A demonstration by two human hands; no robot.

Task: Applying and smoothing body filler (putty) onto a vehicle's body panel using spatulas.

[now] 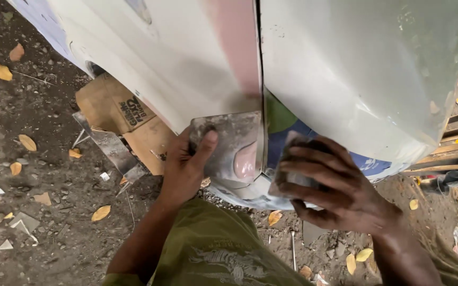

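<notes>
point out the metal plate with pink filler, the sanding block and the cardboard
metal plate (229,143), head view, grey upper face beside the thumb
sanding block (294,159), head view, top edge above the fingers
cardboard (115,106), head view, flat brown face

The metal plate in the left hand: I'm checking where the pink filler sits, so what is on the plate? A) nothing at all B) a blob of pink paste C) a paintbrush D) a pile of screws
B: the flat metal plate held by the left hand against the car panel carries a smooth blob of pink paste near its right edge.
</notes>
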